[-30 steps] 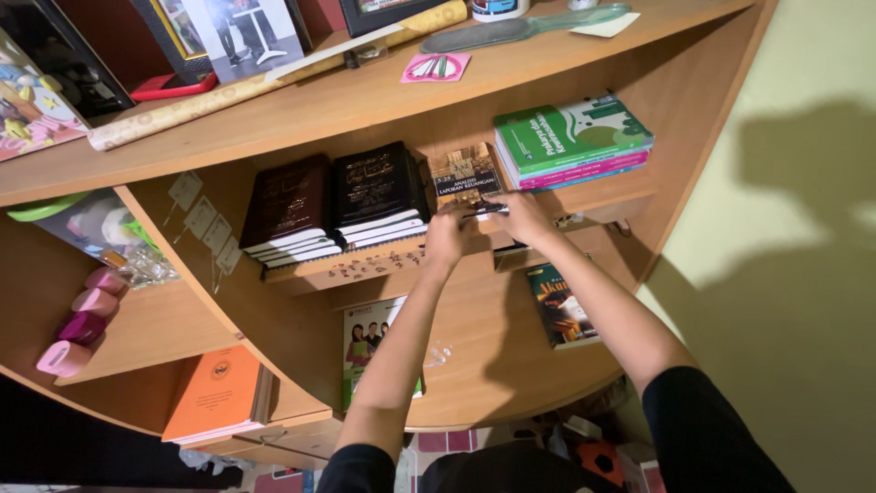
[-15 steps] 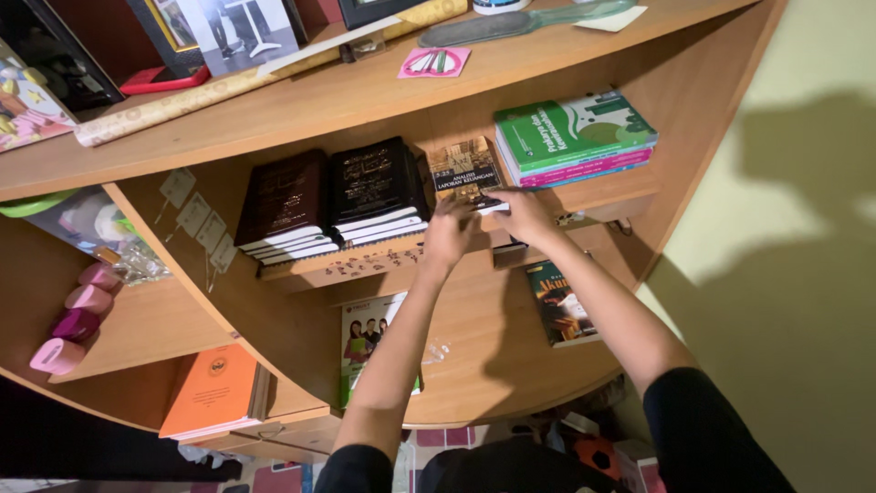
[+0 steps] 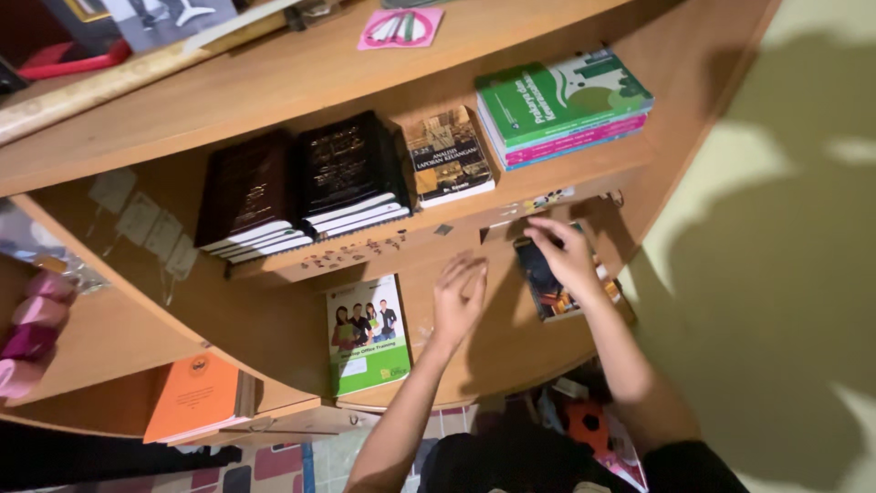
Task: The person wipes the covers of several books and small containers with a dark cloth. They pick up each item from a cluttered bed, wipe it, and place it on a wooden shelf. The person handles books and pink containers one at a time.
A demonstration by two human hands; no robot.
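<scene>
At far left, on a low shelf compartment, an orange booklet [image 3: 193,397] is lying flat, and pink rounded objects [image 3: 32,315] are sitting at the frame edge above it. On the middle shelf [image 3: 383,248], two dark hardcover stacks [image 3: 301,183] are lying side by side, touching; just right of them a brown-and-black paperback [image 3: 447,157] is lying flat, and further right a stack of books with a green cover on top [image 3: 561,102] is resting near the shelf end. Above, a pink card [image 3: 400,27] is lying on the top shelf. On the lower shelf, a green-and-white brochure with people pictured [image 3: 367,333] is lying flat, near but apart from the left hand. The left hand [image 3: 458,297] is hovering over bare shelf wood between the brochure and a dark book, fingers spread fairly wide and slightly curled, holding nothing. The right hand [image 3: 568,258] is reaching under the middle shelf edge, fingers bent and resting on the dark-covered book [image 3: 552,290], which is lying flat on the lower shelf near its right end; whether the fingers are gripping the book or only touching its top edge, I cannot tell. At far right, arm shadows are falling on a pale yellow-green wall [image 3: 785,228].
</scene>
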